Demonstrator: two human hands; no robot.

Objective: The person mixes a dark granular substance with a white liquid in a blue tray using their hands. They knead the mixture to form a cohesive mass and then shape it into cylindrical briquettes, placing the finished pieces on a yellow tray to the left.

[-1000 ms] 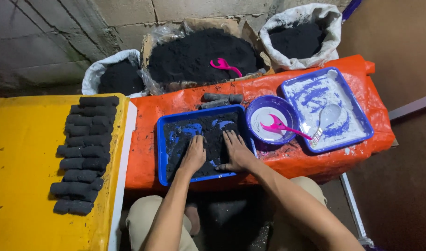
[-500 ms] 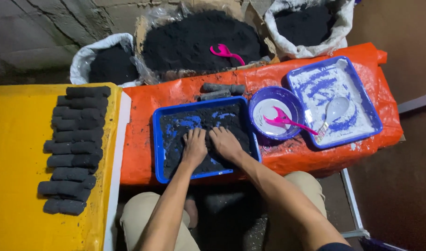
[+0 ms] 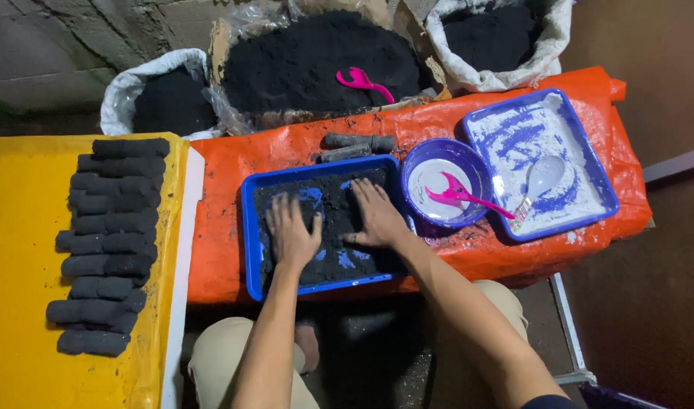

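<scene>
Two hands pressing black powder in a blue tray

The left hand (image 3: 290, 231) and right hand (image 3: 377, 216) lie flat, fingers spread, on the black powder (image 3: 332, 220) in the blue tray (image 3: 248, 235) at the orange table's (image 3: 218, 197) front edge.

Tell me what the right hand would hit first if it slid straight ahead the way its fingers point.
The right hand lies flat on black powder in the blue tray, fingers pointing away from the person. It would probably meet the tray's far rim first, then the dark rolls lying beyond it.
</scene>
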